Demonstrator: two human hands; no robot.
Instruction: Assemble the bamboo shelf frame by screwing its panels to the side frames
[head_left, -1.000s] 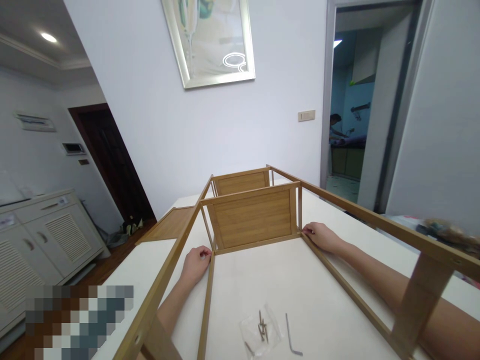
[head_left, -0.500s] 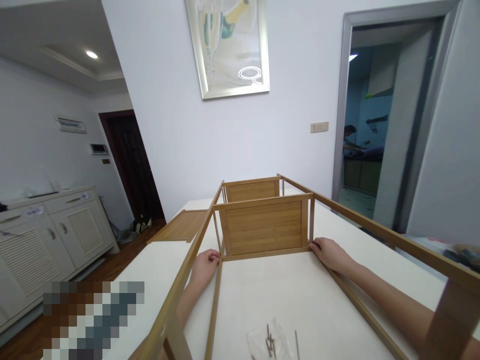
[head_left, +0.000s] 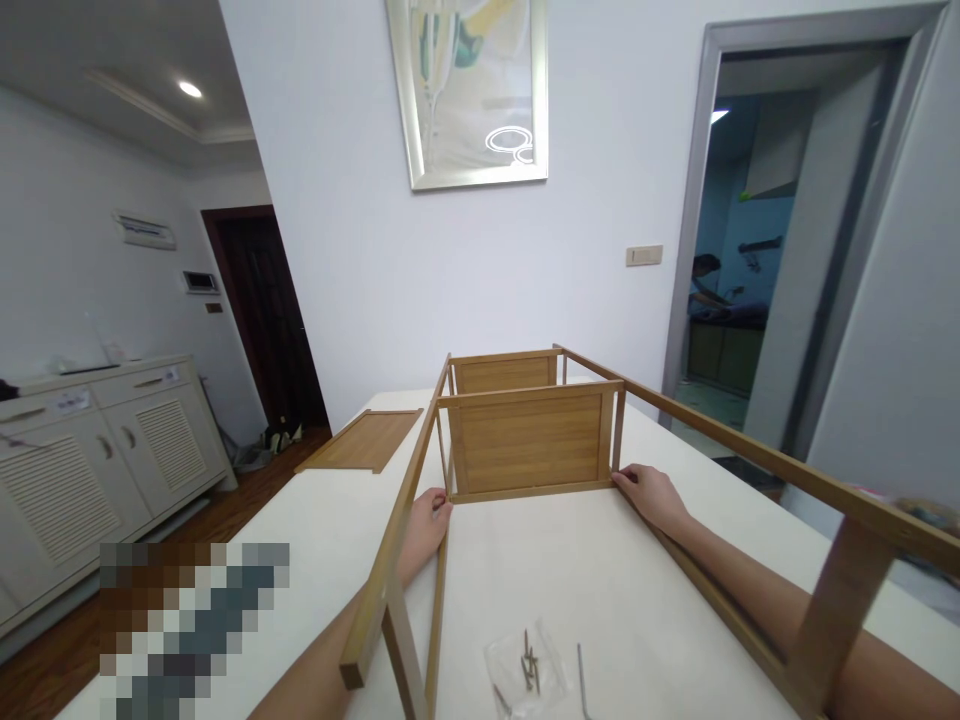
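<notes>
The wooden frame [head_left: 534,440] lies on the white table [head_left: 547,570], both hands at its panel's lower corners: the left hand [head_left: 427,520] and right hand [head_left: 652,497] each pinch a rail in a fingertip grip. Nearer are a bag of screws [head_left: 526,668] and a hex key [head_left: 582,680]. Cabinet labels [head_left: 70,401] are illegible.

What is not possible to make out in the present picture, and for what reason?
- Metal rod: lower end cut off by the head view's bottom edge.
- Back panel: lower part hidden by the front panel, head view.
- Screws: overlapping, too small to count surely, head view.
- Framed picture: top cut off by the head view's top edge.
</notes>
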